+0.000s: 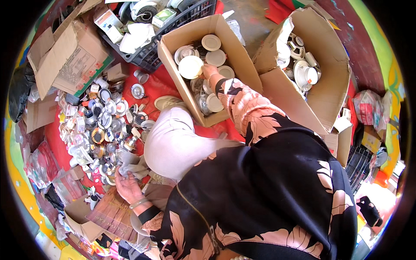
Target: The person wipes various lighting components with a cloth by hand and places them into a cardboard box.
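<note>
My right hand reaches into the middle cardboard box and is closed on the edge of a round white ceiling downlight. More round downlights lie under and beside it in that box. Low on the left, my left hand has its fingers curled against a crumpled grey cloth, which it appears to grip. A large heap of mixed lamps and light fittings spreads over the red sheet, just beyond the left hand.
At the right, another cardboard box holds white fittings. A dark plastic crate full of lamps and small cartons stands at the back. An open carton leans at the far left. My bent leg lies between the heap and the middle box.
</note>
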`<act>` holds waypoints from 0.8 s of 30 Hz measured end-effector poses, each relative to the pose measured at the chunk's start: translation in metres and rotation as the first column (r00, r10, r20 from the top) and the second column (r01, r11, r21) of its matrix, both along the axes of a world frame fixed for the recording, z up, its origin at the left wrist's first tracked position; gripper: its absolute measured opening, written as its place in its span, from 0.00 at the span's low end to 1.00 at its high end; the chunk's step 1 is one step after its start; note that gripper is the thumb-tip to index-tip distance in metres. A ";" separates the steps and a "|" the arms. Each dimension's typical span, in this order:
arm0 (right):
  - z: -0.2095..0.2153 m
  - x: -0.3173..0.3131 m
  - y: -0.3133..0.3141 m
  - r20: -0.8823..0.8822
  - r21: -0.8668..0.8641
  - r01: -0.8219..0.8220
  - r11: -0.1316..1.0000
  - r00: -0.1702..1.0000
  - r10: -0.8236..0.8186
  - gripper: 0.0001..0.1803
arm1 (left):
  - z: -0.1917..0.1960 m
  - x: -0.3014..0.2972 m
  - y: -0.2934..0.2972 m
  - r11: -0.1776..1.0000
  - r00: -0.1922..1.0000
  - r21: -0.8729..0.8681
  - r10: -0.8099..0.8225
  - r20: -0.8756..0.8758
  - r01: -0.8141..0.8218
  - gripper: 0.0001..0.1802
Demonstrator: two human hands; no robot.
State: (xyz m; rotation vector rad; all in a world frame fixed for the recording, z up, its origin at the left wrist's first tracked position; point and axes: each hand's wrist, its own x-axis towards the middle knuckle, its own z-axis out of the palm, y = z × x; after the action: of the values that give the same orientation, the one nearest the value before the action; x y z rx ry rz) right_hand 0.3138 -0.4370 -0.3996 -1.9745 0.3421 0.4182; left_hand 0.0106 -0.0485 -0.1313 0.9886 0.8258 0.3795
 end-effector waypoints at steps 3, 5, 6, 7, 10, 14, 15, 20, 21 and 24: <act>-0.043 0.011 -0.001 -0.047 -0.678 -0.376 0.632 0.880 0.473 0.18 | 0.000 0.001 0.000 1.000 1.000 0.005 -0.022 -0.007 0.022 0.21; -0.027 0.012 0.004 -0.131 -0.752 -0.425 0.505 0.846 0.517 0.19 | -0.002 -0.002 -0.002 1.000 1.000 0.010 -0.015 -0.008 0.015 0.21; -0.018 0.010 0.003 -0.120 -0.762 -0.431 0.483 0.828 0.548 0.18 | -0.003 -0.002 -0.003 1.000 1.000 0.009 -0.006 -0.014 0.006 0.21; -0.009 0.011 0.005 -0.175 -0.774 -0.458 0.438 0.819 0.547 0.19 | -0.003 0.002 -0.003 1.000 1.000 0.009 -0.008 -0.013 0.008 0.21; 0.000 0.014 0.010 -0.336 -0.795 -0.536 0.285 0.779 0.529 0.20 | -0.009 0.006 -0.001 0.999 0.999 -0.015 -0.047 0.011 0.047 0.21; 0.008 0.022 0.014 -0.435 -0.713 -0.614 0.338 0.766 0.474 0.18 | -0.008 0.002 -0.005 0.997 0.998 -0.024 -0.068 0.004 0.068 0.20; 0.005 0.022 0.009 -0.323 -0.737 -0.506 0.448 0.846 0.425 0.17 | -0.010 0.001 -0.005 0.997 0.997 -0.023 -0.071 0.006 0.071 0.20; -0.011 0.033 0.001 0.009 -0.794 -0.334 0.509 0.830 0.558 0.10 | -0.005 -0.001 -0.003 0.995 0.996 -0.025 -0.091 0.005 0.091 0.20; -0.013 0.035 -0.004 -0.051 -0.849 -0.415 0.327 0.679 0.732 0.09 | -0.005 -0.001 -0.003 0.994 0.995 -0.034 -0.099 0.018 0.099 0.20; 0.005 0.034 -0.003 -0.166 0.008 -0.059 0.998 0.984 0.060 0.10 | -0.008 -0.001 -0.004 0.994 0.994 -0.034 -0.108 0.019 0.108 0.20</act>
State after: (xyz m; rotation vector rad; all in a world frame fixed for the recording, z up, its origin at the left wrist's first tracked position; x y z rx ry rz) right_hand 0.3479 -0.4405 -0.3951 -1.9552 0.3879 0.6237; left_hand 0.0100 -0.0522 -0.1389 0.9915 0.7581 0.2789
